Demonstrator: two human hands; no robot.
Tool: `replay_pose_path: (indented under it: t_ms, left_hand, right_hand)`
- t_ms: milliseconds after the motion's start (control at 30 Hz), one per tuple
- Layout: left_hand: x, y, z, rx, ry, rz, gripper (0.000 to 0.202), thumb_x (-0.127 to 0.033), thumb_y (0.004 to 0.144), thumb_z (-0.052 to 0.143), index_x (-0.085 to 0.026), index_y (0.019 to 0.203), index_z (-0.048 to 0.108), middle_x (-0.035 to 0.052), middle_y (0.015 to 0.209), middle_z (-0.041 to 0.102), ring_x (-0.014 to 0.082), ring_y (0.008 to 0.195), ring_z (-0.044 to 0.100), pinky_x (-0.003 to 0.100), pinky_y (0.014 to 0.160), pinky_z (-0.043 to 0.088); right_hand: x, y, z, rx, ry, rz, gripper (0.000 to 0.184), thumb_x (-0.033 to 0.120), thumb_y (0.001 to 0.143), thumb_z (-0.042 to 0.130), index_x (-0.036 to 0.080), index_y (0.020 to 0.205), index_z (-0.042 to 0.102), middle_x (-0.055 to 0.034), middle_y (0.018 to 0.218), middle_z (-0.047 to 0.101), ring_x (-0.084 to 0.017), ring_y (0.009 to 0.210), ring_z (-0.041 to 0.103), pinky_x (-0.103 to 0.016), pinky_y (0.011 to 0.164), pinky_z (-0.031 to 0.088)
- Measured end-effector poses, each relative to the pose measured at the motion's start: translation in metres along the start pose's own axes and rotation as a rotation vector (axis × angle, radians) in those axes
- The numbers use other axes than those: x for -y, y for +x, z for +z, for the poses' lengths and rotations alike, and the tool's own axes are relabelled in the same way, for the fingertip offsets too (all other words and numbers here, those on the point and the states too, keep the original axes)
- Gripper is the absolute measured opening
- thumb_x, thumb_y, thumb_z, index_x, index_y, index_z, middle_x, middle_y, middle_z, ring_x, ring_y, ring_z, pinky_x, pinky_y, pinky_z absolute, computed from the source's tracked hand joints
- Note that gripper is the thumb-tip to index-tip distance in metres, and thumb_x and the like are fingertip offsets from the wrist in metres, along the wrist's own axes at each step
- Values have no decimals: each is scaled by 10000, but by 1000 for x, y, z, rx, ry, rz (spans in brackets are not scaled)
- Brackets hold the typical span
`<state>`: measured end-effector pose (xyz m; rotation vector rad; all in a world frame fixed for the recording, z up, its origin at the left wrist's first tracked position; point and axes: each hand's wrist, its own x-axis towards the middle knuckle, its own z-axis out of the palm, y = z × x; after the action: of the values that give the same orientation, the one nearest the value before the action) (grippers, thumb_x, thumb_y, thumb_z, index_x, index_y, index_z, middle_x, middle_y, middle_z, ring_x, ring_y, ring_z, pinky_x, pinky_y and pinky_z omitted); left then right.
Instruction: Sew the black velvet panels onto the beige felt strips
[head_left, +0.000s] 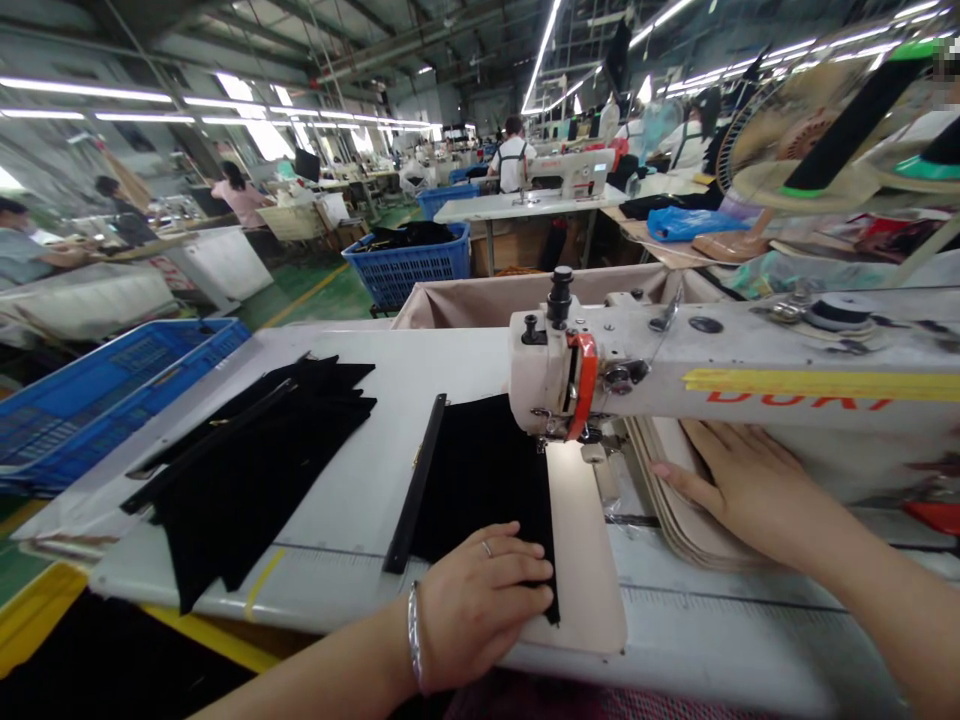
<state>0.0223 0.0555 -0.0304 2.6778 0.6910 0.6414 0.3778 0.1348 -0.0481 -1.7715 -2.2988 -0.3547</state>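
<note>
My left hand (487, 600), with a ring and a silver bracelet, lies flat on a black fabric piece (480, 470) near its right edge. A zipper with a dark tape (415, 485) runs along that piece's left side. Under its right edge sits a beige panel (589, 560) with rounded corners, below the head of the sewing machine (547, 375). The needle area is partly hidden. Beneath the machine's arm, my right hand (739, 475) rests with fingers stretched on a stack of beige panels (675, 525); its fingertips are partly covered by the arm.
More black zippered pieces (247, 470) lie at the table's left. A blue crate (112, 390) stands beyond that side, and a yellow-rimmed bin (45, 610) is at lower left. A cloth-lined trough (480, 300) sits behind the table. Thread cones (847, 140) rise at upper right; other people work farther off.
</note>
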Motion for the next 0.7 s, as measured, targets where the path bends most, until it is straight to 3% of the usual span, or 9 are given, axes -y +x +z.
replay_pose_path:
  t_ms: [133,233,300,367,400,433,500,600,700]
  left_hand:
    - [0,0,0,-8,3,-2,262,-155,884,527,-197,1122,628,23,1166,663,160,1192,533,366,1156,295]
    - [1,-1,0,10,-2,-2,275,-149,884,518,-195,1131,629,33,1176,658,167,1192,536,385,1156,298]
    - [3,-3,2,17,-12,1,276,-138,878,512,-192,1118,638,45,1177,657,174,1197,537,398,1150,308]
    - [5,-4,3,5,-30,15,254,-127,883,501,-195,1073,655,47,1135,674,173,1185,551,405,1138,324]
    - [6,-5,4,-8,-38,24,239,-123,892,495,-197,1047,662,41,1103,686,170,1174,560,407,1135,327]
    - [6,-6,5,-22,-42,36,225,-122,904,491,-198,1024,666,33,1073,697,163,1160,569,407,1137,324]
    - [6,-7,7,-40,-24,68,196,-126,921,496,-190,1011,659,24,1053,705,157,1154,572,403,1145,308]
    - [4,-9,8,-18,53,132,180,-134,926,513,-164,1061,629,38,1111,692,172,1195,543,398,1159,286]
    - [3,-8,7,-13,97,155,176,-142,929,515,-155,1076,613,33,1121,688,175,1196,539,385,1165,280]
  right_hand:
    - [-5,-32,-10,40,-44,-35,940,772,821,344,60,1436,321,-214,1456,359,-353,1347,319,-520,1075,298]
    - [7,-42,-31,7,-5,-33,926,779,817,345,61,1400,382,-215,1418,409,-364,1315,358,-538,1075,294]
    - [29,-49,-47,-63,67,-33,789,714,851,387,96,1334,468,-187,1358,480,-360,1256,420,-545,1073,292]
    - [61,-59,-59,-145,195,-98,478,489,926,454,175,1279,524,-109,1303,540,-286,1199,479,-487,1066,324]
    - [78,-66,-62,-167,262,-200,349,346,940,468,217,1255,545,-65,1278,561,-240,1171,501,-440,1046,354]
    - [95,-72,-62,-152,328,-311,321,221,944,437,227,1241,557,-42,1257,576,-205,1150,512,-388,1013,385]
    - [123,-83,-56,-77,432,-418,364,132,944,372,232,1233,571,-24,1219,598,-176,1092,534,-342,938,427]
    - [142,-86,-43,-59,488,-457,349,203,985,329,251,1200,599,-3,1151,633,-169,991,563,-325,836,454]
    - [141,-79,-39,-103,473,-505,384,280,1016,267,246,1154,624,9,1091,655,-152,914,575,-298,786,454]
